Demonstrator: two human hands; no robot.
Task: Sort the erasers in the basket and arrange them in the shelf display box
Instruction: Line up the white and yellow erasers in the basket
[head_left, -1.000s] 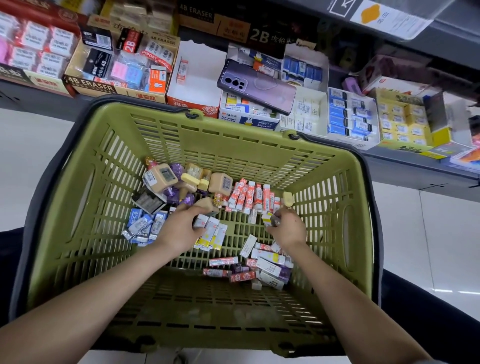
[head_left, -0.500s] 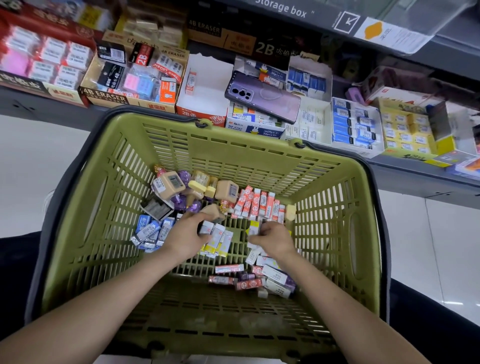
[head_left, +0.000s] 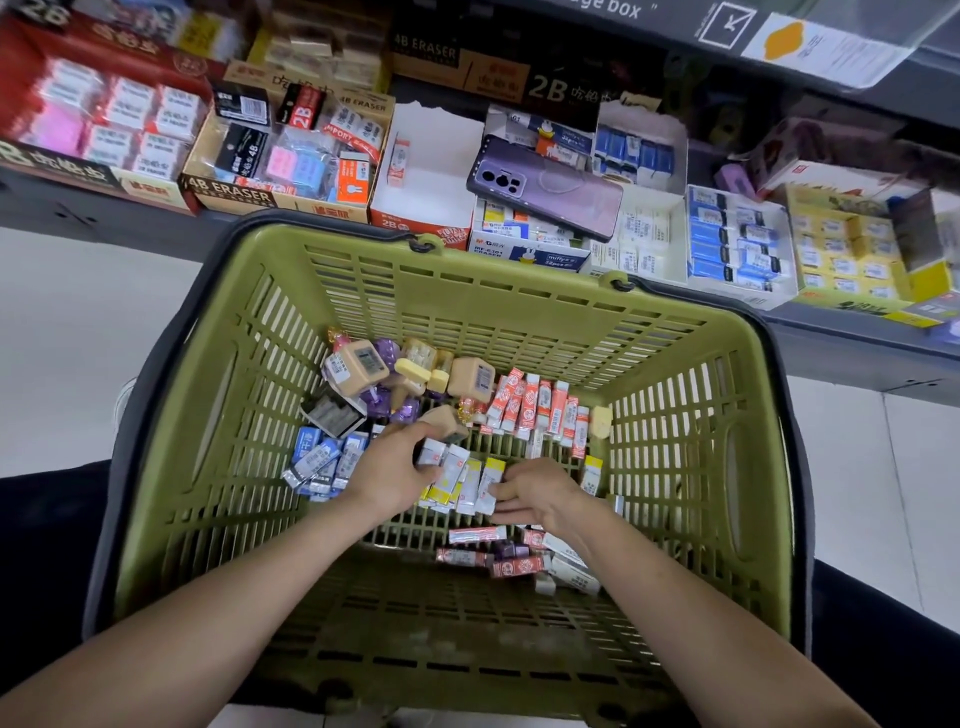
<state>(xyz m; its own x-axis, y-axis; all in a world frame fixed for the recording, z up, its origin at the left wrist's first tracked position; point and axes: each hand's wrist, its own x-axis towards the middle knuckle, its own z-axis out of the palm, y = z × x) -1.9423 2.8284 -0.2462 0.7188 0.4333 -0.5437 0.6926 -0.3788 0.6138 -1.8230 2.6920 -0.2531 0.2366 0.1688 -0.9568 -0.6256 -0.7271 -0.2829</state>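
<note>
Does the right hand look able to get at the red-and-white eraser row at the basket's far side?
Probably yes: the right hand is inside the open-topped basket, just short of the red-and-white erasers, with nothing covering them.

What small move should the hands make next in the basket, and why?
Probably gather the yellow-and-white erasers between the left hand and right hand and lift them together: both hands flank this group, which lies apart from the red erasers.

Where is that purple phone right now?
In the head view, the purple phone lies atop eraser boxes on the shelf, just beyond the green basket's far rim.
</note>
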